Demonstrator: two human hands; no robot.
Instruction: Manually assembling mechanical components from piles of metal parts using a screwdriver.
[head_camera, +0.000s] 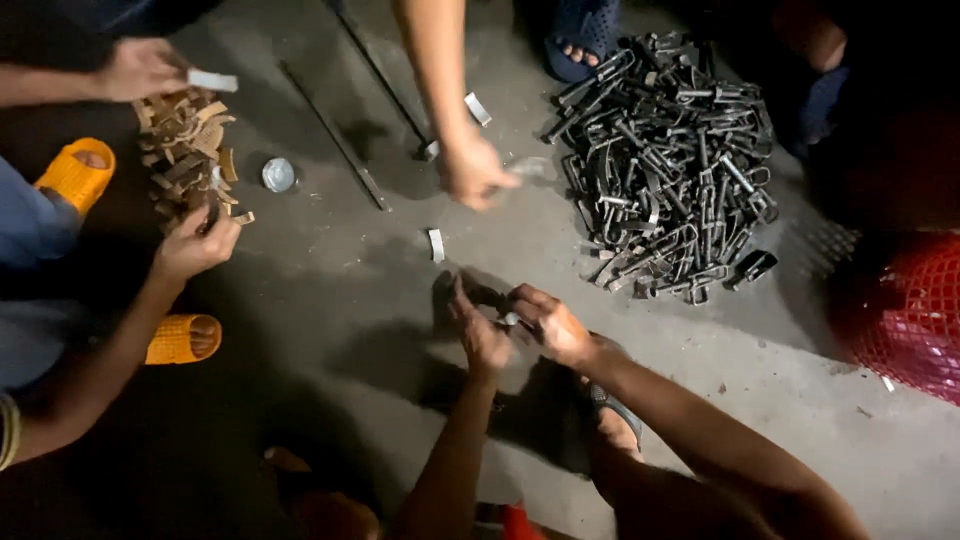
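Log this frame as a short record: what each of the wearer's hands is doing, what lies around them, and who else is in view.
left hand: raised over the concrete floor, fingers by a small metal piece
right hand: pinching the same small metal piece
grip: too small and dim to say which hand bears it
nearby: pile of dark metal clips, pile of tan pieces, red mesh basket
others: a co-worker's hand opposite; two more hands at the tan pile
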